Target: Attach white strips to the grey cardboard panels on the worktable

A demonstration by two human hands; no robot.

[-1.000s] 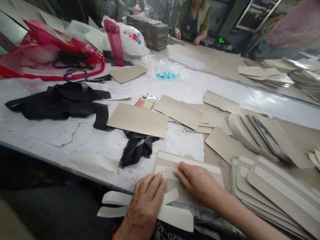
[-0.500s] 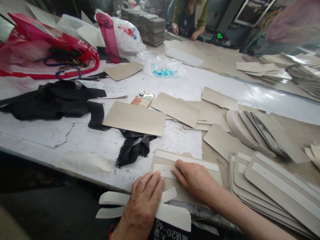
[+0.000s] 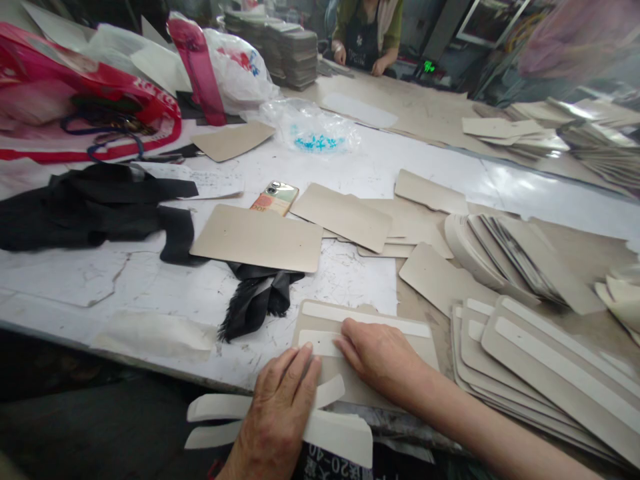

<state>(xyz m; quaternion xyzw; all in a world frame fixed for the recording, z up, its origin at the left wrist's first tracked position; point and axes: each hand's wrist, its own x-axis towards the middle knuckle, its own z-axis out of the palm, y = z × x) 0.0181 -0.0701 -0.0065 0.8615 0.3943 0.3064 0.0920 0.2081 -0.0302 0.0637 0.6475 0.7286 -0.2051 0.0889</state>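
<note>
A beige board [image 3: 340,370] with rounded corners lies at the table's front edge. Along its far side runs a white strip [image 3: 320,312], and nearer me is a second white strip [image 3: 316,339]. My right hand [image 3: 375,343] is closed, thumb and fingers pressed together on that nearer strip. Under my left hand [image 3: 280,407] a bunch of loose white strips [image 3: 220,408] pokes out on both sides, gripped in the palm; its fingertips rest at the board's near left part. To the right stands a pile of boards [image 3: 540,363] bearing similar strips.
Plain boards [image 3: 260,240] and black cloth [image 3: 100,207] lie ahead. A phone [image 3: 277,193] sits behind them. Fanned boards [image 3: 530,260] lean at right. Farther off are a red bag [image 3: 165,113], a pink bottle [image 3: 200,73] and a person in an apron [image 3: 365,43].
The whole view has shifted slightly, so things appear a little farther left. Both hands keep nearly the same place on the board.
</note>
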